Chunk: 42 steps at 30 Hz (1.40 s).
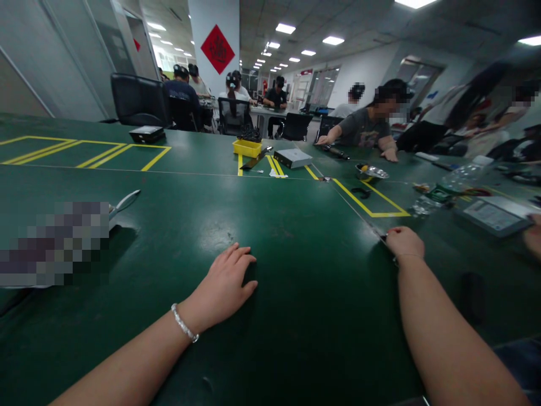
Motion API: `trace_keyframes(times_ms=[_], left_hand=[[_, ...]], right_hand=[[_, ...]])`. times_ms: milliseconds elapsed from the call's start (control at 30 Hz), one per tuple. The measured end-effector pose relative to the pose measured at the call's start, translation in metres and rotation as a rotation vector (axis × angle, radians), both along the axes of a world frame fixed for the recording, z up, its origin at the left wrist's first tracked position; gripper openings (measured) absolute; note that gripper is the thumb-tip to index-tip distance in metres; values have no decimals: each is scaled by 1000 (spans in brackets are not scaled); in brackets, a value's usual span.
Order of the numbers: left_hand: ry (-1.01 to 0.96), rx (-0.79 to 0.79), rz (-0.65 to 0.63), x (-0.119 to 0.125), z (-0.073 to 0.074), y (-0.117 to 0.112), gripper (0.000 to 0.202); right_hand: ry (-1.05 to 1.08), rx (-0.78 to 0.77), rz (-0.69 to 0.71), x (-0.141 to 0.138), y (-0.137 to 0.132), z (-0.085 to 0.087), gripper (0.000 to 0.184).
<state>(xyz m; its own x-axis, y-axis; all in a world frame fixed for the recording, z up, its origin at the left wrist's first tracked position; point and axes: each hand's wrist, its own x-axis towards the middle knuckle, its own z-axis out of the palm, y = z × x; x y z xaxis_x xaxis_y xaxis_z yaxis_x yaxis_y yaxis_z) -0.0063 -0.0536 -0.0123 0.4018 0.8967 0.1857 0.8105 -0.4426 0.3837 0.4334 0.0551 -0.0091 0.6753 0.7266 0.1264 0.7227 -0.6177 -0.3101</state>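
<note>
My left hand (226,282) lies flat, palm down, on the green table mat (270,225), fingers stretched out and together, holding nothing. A silver bracelet (184,323) is on that wrist. My right hand (404,242) rests at the seam between two mats, fingers curled down onto the surface; what is under them, if anything, is hidden. Both forearms reach in from the bottom of the view.
Yellow tape lines mark areas on the mat. A yellow tray (247,148), a grey box (293,158), a black box (146,133), a metal bowl (371,172) and a plastic bottle (450,183) lie farther off. A person in a grey shirt (366,128) sits opposite; others sit behind.
</note>
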Motion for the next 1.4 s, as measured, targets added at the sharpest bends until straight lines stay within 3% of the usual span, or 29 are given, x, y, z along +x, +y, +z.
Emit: trace_keyframes(times_ms=[233,333,400,500,567,633,700,767,833,867,1033,1133,1267,1400], left_hand=[[42,69,-11,7,-3,-1,39],[46,88,15,13,-4,1,36],[43,98,24,14,-3,2,35],[46,100,22,13,-2,5,33],[47,95,18,12,-1,8,30],[42,93,24,11,-1,12,27],[34,90,34,9,-1,15,25],[25,83,25,7,-1,18,24],[16,72,-14,4,-1,20,24],[15,67,-32,2,0,21,24],[37,30,-84,-4,3,22,27],[58,8,-120,-6,4,22,30],[64,31,-99,-5,2,21,29],[53,58,-59,-2,-1,22,27]], right_hand=[[-27,69,-46,-6,-7,2,40],[-118,190,48,-30,1,8,47],[-159,274,255,-63,8,12,46],[-123,340,774,-133,4,12,41],[-64,298,1131,-182,-8,7,40],[1,216,1396,-222,-24,0,40],[60,144,1538,-245,-36,-6,39],[81,102,1576,-247,-37,-7,37],[27,105,1467,-228,-27,-2,34],[-32,121,1344,-212,-20,2,32],[-277,197,440,-91,7,22,35],[-225,98,122,-29,6,20,47],[-137,-52,30,-1,2,6,55],[-164,-85,89,-2,6,-3,31]])
